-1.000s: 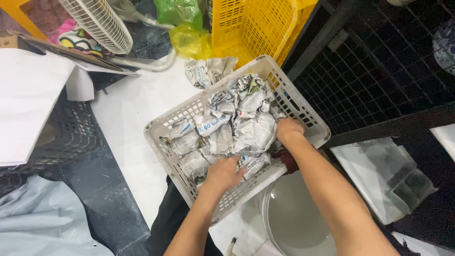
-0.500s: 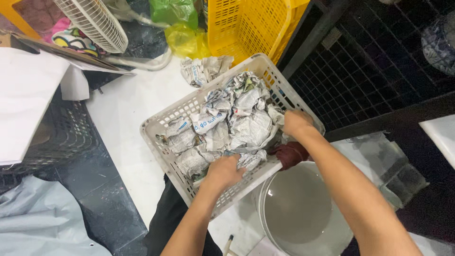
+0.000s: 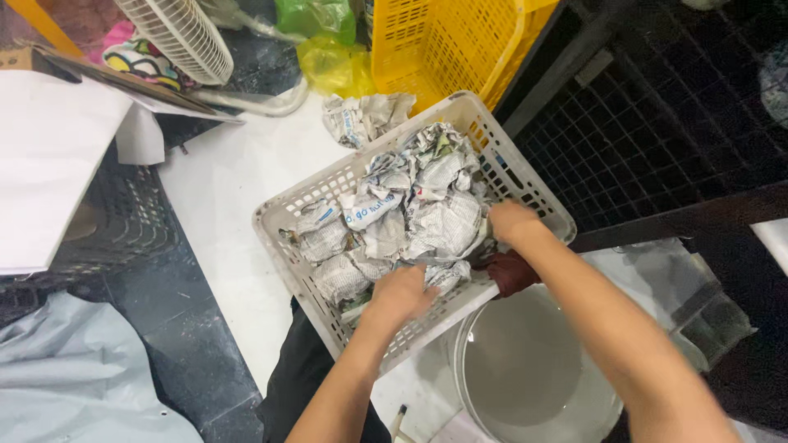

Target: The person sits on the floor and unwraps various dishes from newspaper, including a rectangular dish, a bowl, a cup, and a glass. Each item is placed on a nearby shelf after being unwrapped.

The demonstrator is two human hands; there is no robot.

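Both hands reach into a pale grey slotted basket (image 3: 305, 275) full of crumpled newspaper bundles (image 3: 447, 221). L hand (image 3: 400, 295) is curled over the bundles at the near rim, fingers bent down into the paper — looks like a loose grasp on one wad, but fingertips are hidden so can't tell for sure. R hand (image 3: 510, 221) lies on the basket's right side, fingers tucked under a big wad by the rim; whether it's clenched can't be seen either. Just below the R wrist sits a dark red-brown object (image 3: 513, 273), touching the basket's edge, over a round grey bucket (image 3: 525, 369) beside the basket.

Basket is tilted diagonally on a white floor strip (image 3: 222, 197), approx. centre of view. One bundle near the middle shows a white band w/ blue print (image 3: 371, 211); the rest are grey newsprint. A loose newspaper wad (image 3: 361, 115) lies on the floor just beyond the far corner. Behind it — a yellow plastic crate (image 3: 443, 45), next to yellow and green plastic bags (image 3: 328, 57). White fan grille (image 3: 176, 33) top left, white sheets of paper (image 3: 49, 164) at left, black wire grid (image 3: 657, 123) at right.
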